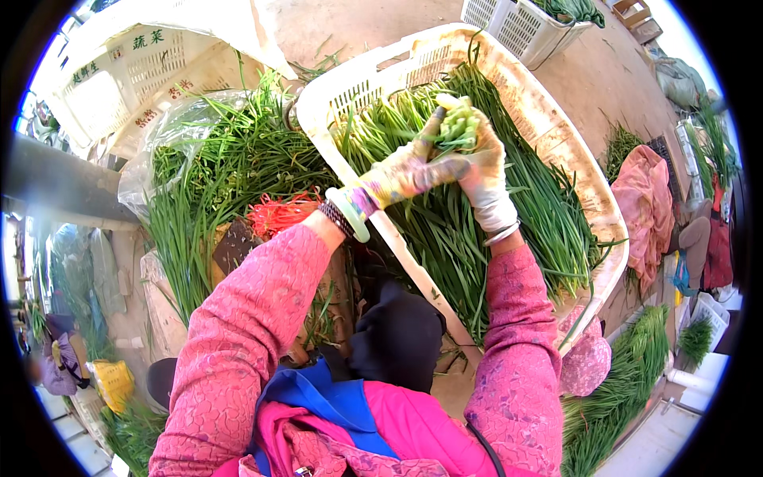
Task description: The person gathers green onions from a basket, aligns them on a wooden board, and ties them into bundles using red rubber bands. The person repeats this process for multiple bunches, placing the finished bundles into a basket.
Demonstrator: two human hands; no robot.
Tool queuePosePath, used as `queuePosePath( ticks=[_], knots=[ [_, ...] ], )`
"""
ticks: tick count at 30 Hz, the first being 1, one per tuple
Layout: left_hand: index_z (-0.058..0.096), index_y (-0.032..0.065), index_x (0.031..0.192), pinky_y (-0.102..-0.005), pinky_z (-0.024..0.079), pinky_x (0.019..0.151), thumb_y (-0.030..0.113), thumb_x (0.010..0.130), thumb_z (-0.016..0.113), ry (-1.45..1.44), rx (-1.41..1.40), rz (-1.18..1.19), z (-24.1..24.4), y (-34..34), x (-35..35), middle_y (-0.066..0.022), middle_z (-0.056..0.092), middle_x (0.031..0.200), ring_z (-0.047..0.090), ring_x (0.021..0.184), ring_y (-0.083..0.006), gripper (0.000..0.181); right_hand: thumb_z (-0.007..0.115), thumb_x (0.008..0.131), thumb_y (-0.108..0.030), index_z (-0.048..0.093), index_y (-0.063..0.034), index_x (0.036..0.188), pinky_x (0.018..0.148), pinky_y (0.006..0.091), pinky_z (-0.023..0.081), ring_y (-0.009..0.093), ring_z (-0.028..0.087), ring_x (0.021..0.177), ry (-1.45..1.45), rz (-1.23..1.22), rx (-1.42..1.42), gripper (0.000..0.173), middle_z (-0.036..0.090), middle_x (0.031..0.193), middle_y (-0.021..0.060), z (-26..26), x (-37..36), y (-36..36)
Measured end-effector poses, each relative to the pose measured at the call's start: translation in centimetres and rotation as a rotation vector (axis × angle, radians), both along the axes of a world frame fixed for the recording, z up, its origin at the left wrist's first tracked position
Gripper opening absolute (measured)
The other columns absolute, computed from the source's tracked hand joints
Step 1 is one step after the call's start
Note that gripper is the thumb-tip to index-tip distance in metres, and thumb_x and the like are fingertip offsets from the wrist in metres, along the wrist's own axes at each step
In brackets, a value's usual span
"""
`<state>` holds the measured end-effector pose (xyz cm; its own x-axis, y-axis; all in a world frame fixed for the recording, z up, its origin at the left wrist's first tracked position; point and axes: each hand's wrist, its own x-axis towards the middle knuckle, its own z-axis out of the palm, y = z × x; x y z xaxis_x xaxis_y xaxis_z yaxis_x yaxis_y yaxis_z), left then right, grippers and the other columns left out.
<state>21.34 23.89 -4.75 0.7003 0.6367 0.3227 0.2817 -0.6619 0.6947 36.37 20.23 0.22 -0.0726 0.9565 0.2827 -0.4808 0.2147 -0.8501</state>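
Both my gloved hands are raised over a large white plastic basket [536,122]. My right hand [487,156] grips a bunch of chives [458,126], whose pale cut ends face up towards me. Against the near left side of that bunch, my left hand [426,173] holds it too, fingers lying across to the right hand. The bunch's leaves are mostly hidden under the hands. Rows of green chives [551,220] lie in the basket beneath, their pale stalk ends [387,122] towards the far left side.
Left of the basket, loose chives [238,143] are heaped by clear plastic film [164,140] and red ties [280,213]. White crates [137,71] stand behind, another crate [515,30] at the far right. More chives [623,381] lie lower right, near a pink cloth [642,208].
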Motion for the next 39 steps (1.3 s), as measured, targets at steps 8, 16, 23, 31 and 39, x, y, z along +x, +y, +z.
queuePosePath(
  ticks=[8, 16, 23, 31, 39],
  knots=[
    [0.058, 0.0038, 0.118, -0.0338, 0.033, 0.102, 0.067, 0.088, 0.027, 0.072, -0.571, 0.432, -1.4, 1.1, -1.6, -0.0147, 0.060, 0.117, 0.052, 0.116, -0.0287, 0.076, 0.072, 0.066, 0.003, 0.055, -0.0056, 0.110, 0.080, 0.0330, 0.052, 0.016, 0.061, 0.085, -0.249, -0.367, 0.061, 0.048, 0.063, 0.096, 0.0067, 8.8, 7.3, -3.0],
    [0.053, -0.0046, 0.118, -0.0355, 0.048, 0.088, 0.072, 0.079, 0.044, -0.391, -1.116, 0.036, 11.8, -4.7, -4.2, -0.0202, 0.061, 0.109, 0.062, 0.096, -0.0274, 0.087, 0.063, 0.081, -0.004, 0.049, 0.0046, 0.121, 0.093, 0.0367, 0.048, 0.017, 0.062, 0.092, -0.505, -0.611, 0.394, 0.043, 0.061, 0.103, 0.0117, 18.9, 9.3, -6.5],
    [0.047, -0.0032, 0.127, -0.0417, 0.043, 0.096, 0.074, 0.078, 0.040, -1.101, -1.244, -0.270, 9.9, -11.4, -7.9, -0.0193, 0.055, 0.121, 0.058, 0.105, -0.0313, 0.092, 0.062, 0.074, -0.011, 0.057, -0.0139, 0.101, 0.071, 0.0339, 0.047, 0.026, 0.058, 0.077, -1.161, 0.067, 1.301, 0.027, 0.059, 0.083, 0.0042, 19.5, -7.1, -10.7],
    [0.048, -0.0023, 0.126, -0.0420, 0.045, 0.095, 0.056, 0.085, 0.045, -1.279, -1.382, -0.155, 6.4, -19.9, -12.3, -0.0191, 0.056, 0.120, 0.059, 0.102, -0.0297, 0.072, 0.053, 0.076, -0.018, 0.055, -0.0167, 0.115, 0.096, 0.0416, 0.039, 0.020, 0.057, 0.094, -1.035, 0.402, 1.660, 0.039, 0.057, 0.087, 0.0010, 11.2, -14.9, -16.8],
    [0.049, -0.0015, 0.125, -0.0423, 0.047, 0.094, 0.038, 0.092, 0.049, -1.521, -1.214, 0.122, 6.0, -21.7, -18.2, -0.0188, 0.057, 0.119, 0.061, 0.100, -0.0281, 0.052, 0.062, 0.076, -0.021, 0.047, -0.0181, 0.131, 0.101, 0.0365, 0.035, 0.026, 0.045, 0.122, -1.501, 0.041, 1.411, 0.058, 0.045, 0.135, 0.0049, 15.8, -14.0, -18.7]
  ],
)
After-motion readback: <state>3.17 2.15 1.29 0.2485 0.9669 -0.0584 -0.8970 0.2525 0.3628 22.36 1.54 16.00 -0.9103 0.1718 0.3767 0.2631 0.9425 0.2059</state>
